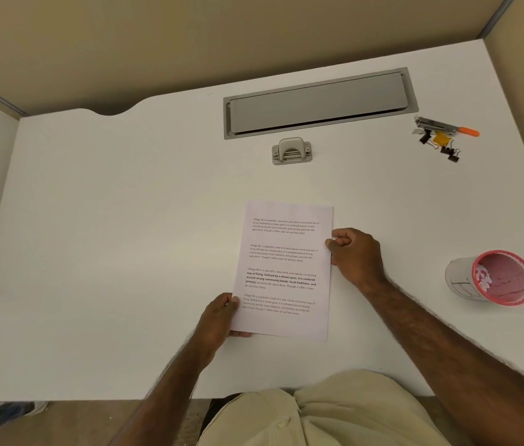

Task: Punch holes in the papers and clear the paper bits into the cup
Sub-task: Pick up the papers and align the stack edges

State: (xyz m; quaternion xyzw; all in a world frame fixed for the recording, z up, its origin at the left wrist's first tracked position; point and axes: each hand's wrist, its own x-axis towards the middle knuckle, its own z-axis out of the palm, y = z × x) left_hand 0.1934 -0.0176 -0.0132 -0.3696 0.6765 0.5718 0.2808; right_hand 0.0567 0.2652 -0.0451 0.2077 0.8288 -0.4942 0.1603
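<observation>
- White surface (125, 220) bounded by beige partition walls; a grey cable hatch (320, 103) is set into its far side.
- Papers (283, 272), printed side up, lie at centre front.
- Left hand (219, 317) is closed on the papers' lower left edge, thumb on top.
- Right hand (355, 252) is closed on the papers' right edge, near the upper half.
- Hole punch (292, 151) stands beyond the papers, well apart from both hands.
- Cup (492, 278), pink-rimmed and holding paper bits, lies tipped to the right hand's right.
- Binder clips (444, 146) lie far right.

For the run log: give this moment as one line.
both hands grip white printed paper sheets | left hand lower left edge | right hand right edge | grey metal hole punch untouched
</observation>
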